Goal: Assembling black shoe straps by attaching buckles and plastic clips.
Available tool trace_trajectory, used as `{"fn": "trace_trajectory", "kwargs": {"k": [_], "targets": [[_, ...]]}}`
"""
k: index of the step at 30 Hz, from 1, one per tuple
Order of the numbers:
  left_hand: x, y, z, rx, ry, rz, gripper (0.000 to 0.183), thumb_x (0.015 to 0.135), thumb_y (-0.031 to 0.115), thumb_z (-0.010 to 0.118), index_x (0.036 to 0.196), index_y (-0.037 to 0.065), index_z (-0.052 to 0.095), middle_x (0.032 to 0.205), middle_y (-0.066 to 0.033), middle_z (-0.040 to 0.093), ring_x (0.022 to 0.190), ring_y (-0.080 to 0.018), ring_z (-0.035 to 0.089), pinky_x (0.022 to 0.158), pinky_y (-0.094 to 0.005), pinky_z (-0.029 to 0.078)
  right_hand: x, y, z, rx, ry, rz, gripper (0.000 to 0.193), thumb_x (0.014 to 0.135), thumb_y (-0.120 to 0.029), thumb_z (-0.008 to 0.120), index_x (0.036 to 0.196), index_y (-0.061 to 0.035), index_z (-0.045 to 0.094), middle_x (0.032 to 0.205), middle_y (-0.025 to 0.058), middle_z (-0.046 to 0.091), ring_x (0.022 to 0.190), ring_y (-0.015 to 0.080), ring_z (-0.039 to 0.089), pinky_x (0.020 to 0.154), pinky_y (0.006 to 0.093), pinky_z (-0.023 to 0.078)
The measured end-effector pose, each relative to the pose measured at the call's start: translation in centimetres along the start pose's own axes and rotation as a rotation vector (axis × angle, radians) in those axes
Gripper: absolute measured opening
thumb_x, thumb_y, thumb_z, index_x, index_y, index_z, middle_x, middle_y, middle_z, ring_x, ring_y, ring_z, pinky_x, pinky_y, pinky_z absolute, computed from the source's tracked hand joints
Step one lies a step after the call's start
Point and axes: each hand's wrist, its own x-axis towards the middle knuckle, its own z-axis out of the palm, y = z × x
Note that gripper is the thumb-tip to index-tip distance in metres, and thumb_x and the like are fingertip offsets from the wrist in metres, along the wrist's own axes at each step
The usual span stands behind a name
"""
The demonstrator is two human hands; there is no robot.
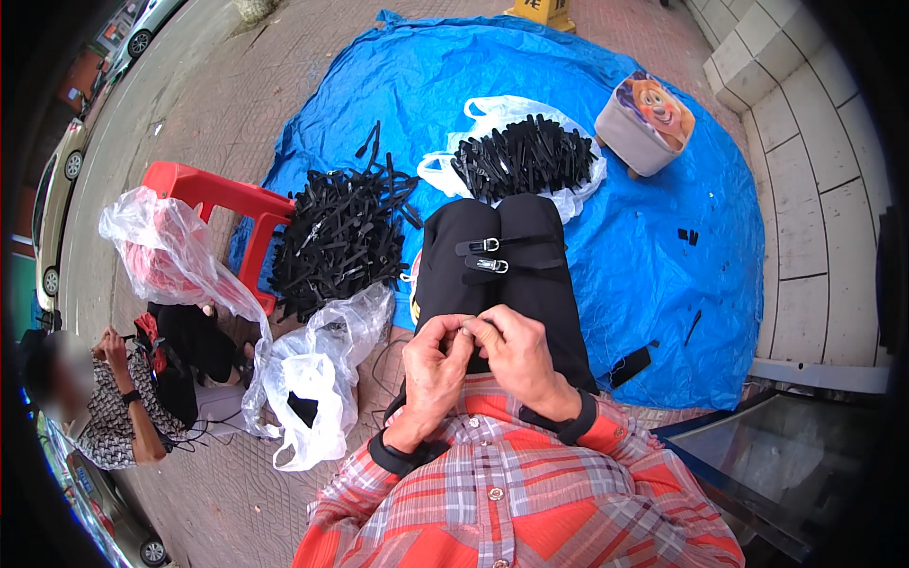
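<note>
Above my lap, my left hand [436, 368] and my right hand [514, 348] meet with fingertips pinched together. Whatever sits between the fingers is too small to make out. Two short black straps with silver buckles, one strap [476, 246] just above the other strap [486, 266], lie across my black-trousered thighs, beyond my hands. Left of my knees is a large loose heap of black straps [346, 237]. Past my knees, a denser pile of black straps [524, 158] rests on a white plastic bag [587, 194].
A blue tarp [663, 256] covers the ground. On it stands a padded stool [644, 128]. To the left are a red plastic stool [227, 194], plastic bags [308, 379] and a seated person [118, 407]. A glass-topped case [757, 464] is at lower right.
</note>
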Motion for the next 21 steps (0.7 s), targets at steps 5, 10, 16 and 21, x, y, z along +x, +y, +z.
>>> {"fn": "trace_trajectory", "kwargs": {"k": [5, 10, 16, 21], "targets": [[0.4, -0.3, 0.1, 0.158, 0.117, 0.220, 0.012, 0.085, 0.003, 0.056, 0.094, -0.002, 0.061, 0.072, 0.0013, 0.056, 0.062, -0.0030, 0.045, 0.055, -0.0181, 0.038, 0.2, -0.4, 0.2, -0.450, 0.047, -0.555, 0.014, 0.071, 0.000, 0.060, 0.083, 0.0038, 0.053, 0.076, 0.0133, 0.049, 0.067, 0.0263, 0.054, 0.056, 0.0334, 0.048], [0.5, 0.6, -0.6, -0.146, 0.024, 0.018, 0.013, 0.086, 0.004, 0.057, 0.097, -0.001, 0.061, 0.076, 0.0035, 0.057, 0.064, -0.0026, 0.046, 0.055, -0.0184, 0.039, 0.4, -0.5, -0.8, -0.429, -0.037, -0.679, 0.027, 0.069, 0.002, 0.060, 0.095, 0.0079, 0.054, 0.088, 0.0155, 0.050, 0.075, 0.0268, 0.056, 0.061, 0.0339, 0.050], [-0.1, 2.8, -2.0, -0.637, -0.128, -0.214, 0.021, 0.086, 0.009, 0.051, 0.100, -0.003, 0.060, 0.059, 0.0045, 0.046, 0.051, -0.0025, 0.037, 0.048, -0.0177, 0.030, 0.4, 0.1, -1.5, -0.403, -0.042, -0.801, 0.038, 0.067, 0.004, 0.063, 0.104, 0.0096, 0.055, 0.097, 0.0165, 0.052, 0.088, 0.0301, 0.058, 0.072, 0.0338, 0.053], [-0.4, 3.2, -1.7, -0.479, -0.037, -0.249, 0.021, 0.086, 0.009, 0.050, 0.099, -0.004, 0.060, 0.058, 0.0052, 0.043, 0.049, -0.0024, 0.034, 0.047, -0.0174, 0.028, 0.4, 0.2, -1.5, -0.348, -0.041, -0.815, 0.032, 0.069, 0.005, 0.060, 0.100, 0.0088, 0.056, 0.098, 0.0167, 0.052, 0.091, 0.0293, 0.058, 0.072, 0.0347, 0.053]]}}
